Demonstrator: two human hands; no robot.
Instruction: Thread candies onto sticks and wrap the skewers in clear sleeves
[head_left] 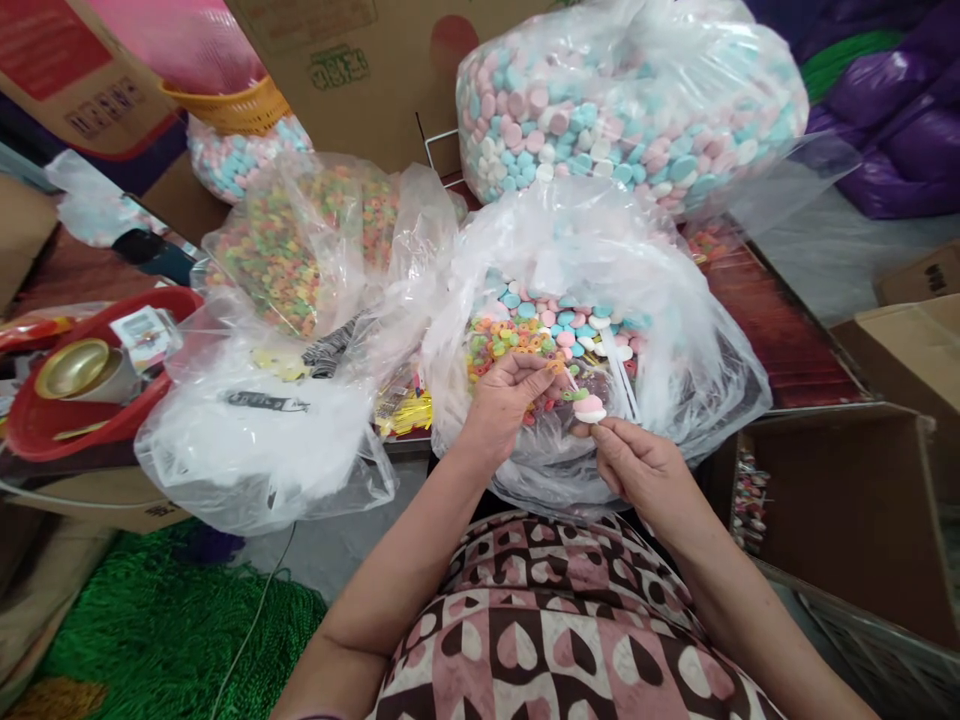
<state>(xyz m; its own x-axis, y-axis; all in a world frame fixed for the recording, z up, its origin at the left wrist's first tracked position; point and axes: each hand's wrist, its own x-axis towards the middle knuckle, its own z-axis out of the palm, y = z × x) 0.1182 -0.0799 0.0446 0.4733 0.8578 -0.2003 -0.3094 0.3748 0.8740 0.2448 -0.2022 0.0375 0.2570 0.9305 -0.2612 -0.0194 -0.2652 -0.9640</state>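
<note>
My left hand (pixel 506 405) pinches a small orange gummy ring (pixel 555 367) between thumb and fingers, close to the upper end of a thin pale stick (pixel 571 380). A green gummy ring (pixel 576 395) and a pink-and-white marshmallow (pixel 590 408) are on that stick. My right hand (pixel 637 462) grips the candy skewer at its lower end, below the marshmallow; the fingers partly hide the hold. Beneath both hands lies an open clear plastic bag (pixel 697 350) with loose gummy rings (pixel 502 340) at left, pastel marshmallows (pixel 574 325) behind and white sticks (pixel 619 370) at right.
Large bags of marshmallows (pixel 630 110) and gummy rings (pixel 300 230) stand behind. To the left are a white plastic bag (pixel 255 440) and a red basin (pixel 169 360) with small items. An open cardboard box (pixel 840 510) holding wrapped pieces stands at lower right, beside the red table (pixel 802 345).
</note>
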